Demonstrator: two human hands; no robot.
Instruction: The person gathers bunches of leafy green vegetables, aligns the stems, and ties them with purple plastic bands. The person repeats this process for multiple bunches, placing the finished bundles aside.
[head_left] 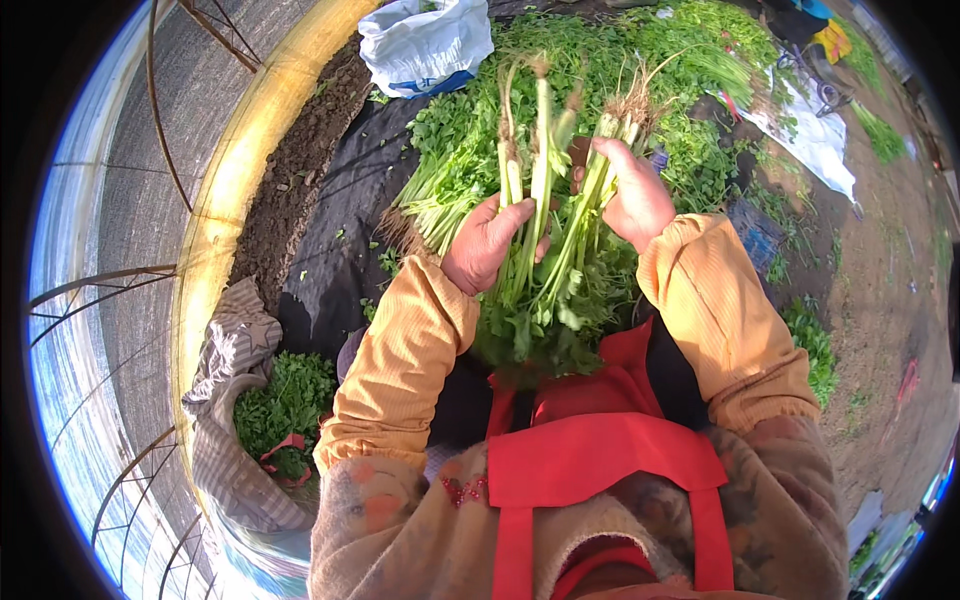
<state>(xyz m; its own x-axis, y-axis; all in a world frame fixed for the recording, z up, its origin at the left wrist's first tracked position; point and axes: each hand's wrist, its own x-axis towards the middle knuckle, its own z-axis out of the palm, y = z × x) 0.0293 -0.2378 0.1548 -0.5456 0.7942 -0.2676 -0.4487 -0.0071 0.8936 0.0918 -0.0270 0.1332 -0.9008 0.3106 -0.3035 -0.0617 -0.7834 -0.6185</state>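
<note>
My left hand [483,245] is closed around a few pale celery stalks [541,150], roots pointing away from me and leaves hanging toward my lap. To its right, my right hand [637,200] grips another bunch of celery [592,192], its thumb lying along the stalks just below the tangled brown roots. The two bunches stand apart at the root ends, and their leafy ends [560,320] run together above my red apron. Fingers behind the stalks are mostly hidden. Beyond both hands spreads a large heap of leafy celery [440,140], with more rooted stalks at its left edge.
A white plastic bag [425,45] stands at the heap's far left. Black sheeting [345,230] covers ground to the left, beside bare soil and the curved plastic wall. A striped cloth sack [235,455] of greens sits near left. White sheeting [815,140] lies far right.
</note>
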